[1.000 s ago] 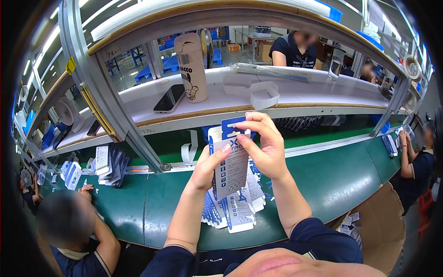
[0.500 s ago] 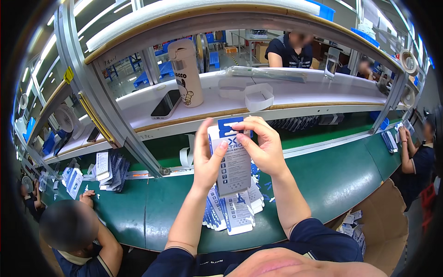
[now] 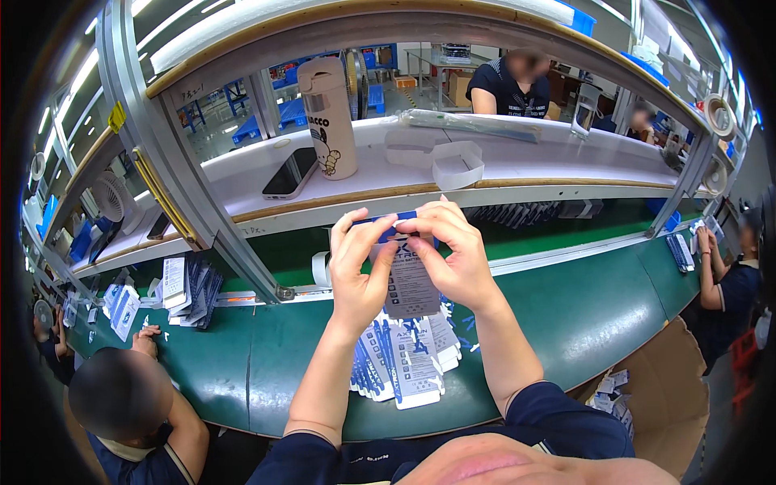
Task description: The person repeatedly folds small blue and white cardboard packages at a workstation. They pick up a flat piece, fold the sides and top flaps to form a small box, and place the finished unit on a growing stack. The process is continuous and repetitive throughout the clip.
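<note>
A flat grey, white and blue cardboard box (image 3: 412,289) hangs from my two hands above the green table. With thumb and fingertips, my left hand (image 3: 361,257) pinches its top edge at the left. Beside it, my right hand (image 3: 454,252) pinches the same top edge, and the two sets of fingertips almost meet there. Part of the blue top flap is hidden behind the fingers. Right below lies a fanned pile of similar flattened boxes (image 3: 416,376), with small white and blue paper scraps scattered on and around it.
A shelf (image 3: 380,174) in front carries a tumbler (image 3: 327,121), a phone (image 3: 291,174) and a white paper ring (image 3: 458,166). More flat boxes (image 3: 192,293) stand left, near a co-worker's arm (image 3: 182,420). A large open carton (image 3: 663,404) is at lower right.
My left hand has moved from the box's side up to its top edge, its fingers now curled in a pinch. My right hand keeps its grip at the top.
</note>
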### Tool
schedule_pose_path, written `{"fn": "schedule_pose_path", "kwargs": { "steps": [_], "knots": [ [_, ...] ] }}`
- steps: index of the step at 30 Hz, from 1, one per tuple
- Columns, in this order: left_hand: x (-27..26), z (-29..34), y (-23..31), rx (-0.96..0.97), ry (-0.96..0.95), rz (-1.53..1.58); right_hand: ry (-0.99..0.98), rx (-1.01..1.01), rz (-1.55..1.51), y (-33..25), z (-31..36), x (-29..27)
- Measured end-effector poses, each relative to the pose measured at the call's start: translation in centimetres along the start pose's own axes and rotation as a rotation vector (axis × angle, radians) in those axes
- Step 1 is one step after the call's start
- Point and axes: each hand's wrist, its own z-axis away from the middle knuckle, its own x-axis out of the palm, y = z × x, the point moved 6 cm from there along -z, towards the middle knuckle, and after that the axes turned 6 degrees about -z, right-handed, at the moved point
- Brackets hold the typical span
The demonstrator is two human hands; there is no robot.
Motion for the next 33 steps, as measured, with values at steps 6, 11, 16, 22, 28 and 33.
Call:
{"fn": "schedule_pose_path", "kwargs": {
  "steps": [6, 11, 16, 22, 28, 33],
  "knots": [
    [0.0, 0.4, -0.3, -0.208, 0.019, 0.202, -0.066, 0.088, -0.032, 0.6, 0.2, 0.0],
    [-0.3, 0.2, 0.0, -0.108, -0.001, 0.087, -0.071, 0.022, -0.022, 0.3, 0.0, -0.1],
    [-0.3, -0.2, 0.5, -0.045, 0.007, 0.018, -0.056, -0.084, 0.123, 0.1, 0.3, -0.1],
    [-0.4, 0.0, 0.7, -0.01, 0.059, -0.017, -0.043, -0.109, 0.192, -0.6, 0.1, -0.3],
    [-0.6, -0.1, 1.0, 0.055, 0.088, -0.1, 0.001, -0.128, 0.233, -0.7, 0.4, -0.1],
    [-0.7, -0.3, 1.2, 0.13, 0.094, -0.204, 0.028, -0.17, 0.282, -0.6, 0.4, -0.2]
  ]
}}
